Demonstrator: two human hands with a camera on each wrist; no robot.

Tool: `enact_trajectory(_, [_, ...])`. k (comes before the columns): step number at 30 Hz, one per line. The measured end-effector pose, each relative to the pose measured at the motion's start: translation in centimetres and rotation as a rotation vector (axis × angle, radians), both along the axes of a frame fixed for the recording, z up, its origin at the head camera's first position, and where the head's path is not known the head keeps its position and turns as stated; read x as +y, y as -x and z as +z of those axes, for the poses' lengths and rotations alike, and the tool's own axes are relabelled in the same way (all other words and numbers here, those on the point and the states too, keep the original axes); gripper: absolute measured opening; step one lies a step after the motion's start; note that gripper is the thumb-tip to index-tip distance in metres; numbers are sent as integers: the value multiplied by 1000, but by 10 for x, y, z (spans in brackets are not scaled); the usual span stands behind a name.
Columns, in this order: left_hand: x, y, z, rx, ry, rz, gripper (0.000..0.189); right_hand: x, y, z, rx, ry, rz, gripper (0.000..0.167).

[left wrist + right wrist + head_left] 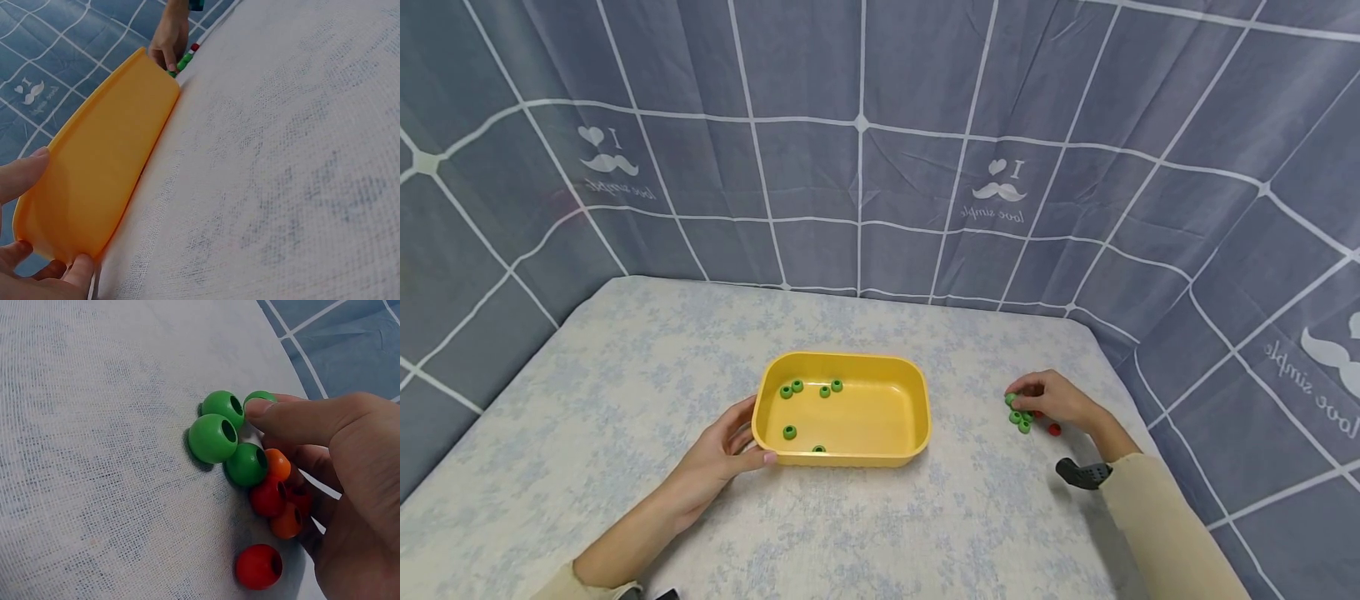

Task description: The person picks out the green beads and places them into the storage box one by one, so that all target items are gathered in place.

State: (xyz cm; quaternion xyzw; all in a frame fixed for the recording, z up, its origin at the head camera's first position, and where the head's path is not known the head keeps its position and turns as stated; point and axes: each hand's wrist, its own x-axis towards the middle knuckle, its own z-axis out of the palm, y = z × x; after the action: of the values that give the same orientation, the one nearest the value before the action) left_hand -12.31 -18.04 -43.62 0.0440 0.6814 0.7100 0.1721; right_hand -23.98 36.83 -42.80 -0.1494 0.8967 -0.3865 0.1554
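Observation:
A yellow plastic basin (865, 417) stands on the table with several green beads (789, 432) scattered inside, mostly in its left half. My left hand (718, 458) grips the basin's left end, thumb on the rim and fingers against the outer wall, as the left wrist view also shows. Off to the right of the basin, my right hand (1060, 402) pinches a green bead (261, 397) between thumb and finger. Loose green beads (212, 439) lie beside that thumb. Red beads (259, 567) and orange beads (286, 521) sit under the palm, partly hidden by the fingers.
A white cloth with a blue pattern covers the table (970, 517). Behind and to the sides hangs a blue-grey curtain (805, 167) with white lines. A black device (1082, 473) is strapped at the right wrist.

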Motion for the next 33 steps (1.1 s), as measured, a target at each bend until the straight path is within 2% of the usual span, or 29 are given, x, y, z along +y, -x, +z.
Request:
enact_trajectory(7, [0, 0, 2, -6, 3, -3, 95, -3, 0, 5, -2, -24, -19, 23])
enact_trajectory(15, [0, -1, 3, -10, 3, -6, 94, -12, 9, 13, 29, -53, -38, 24])
enact_trajectory(26, [0, -1, 5, -14, 10, 1, 94, -37, 16, 29, 72, -41, 34, 27])
enact_trajectory(33, [0, -1, 4, -14, 15, -1, 94, -59, 23, 33, 105, -52, 75, 26])
